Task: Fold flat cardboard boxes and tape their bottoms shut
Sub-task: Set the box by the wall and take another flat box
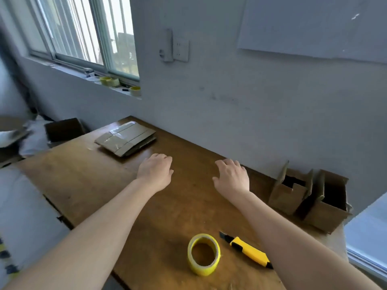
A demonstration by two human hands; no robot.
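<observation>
Desk (88,185): brown wood, runs along grey wall; carries everything below.
Folded boxes (310,197): 2 cardboard boxes at desk's R end, upright, open tops, flaps up, side by side & touching, backs near wall.
Flat boxes (125,138): small stack of flattened cardboard at far L of desk, near wall; clear tape strips shine on top sheet.
L hand (156,172): palm down, over mid desk, just R of the flat stack, not touching it; fingers loosely spread, slightly curled, holding nothing.
R hand (232,177): palm down, near desk's wall edge, between L hand & folded boxes; fingers open & curled a bit, holding nothing. Contact w/ desk: can't tell for either hand.
Tape roll (204,255): yellow, lying tilted on near part of desk, between the forearms.
Knife (247,249): yellow/black utility cutter, flat on desk just R of tape roll, blade tip twd far side, tail end under R forearm.
Sill (117,88): window ledge upper L, w/ 2–3 more tape rolls (109,81).
</observation>
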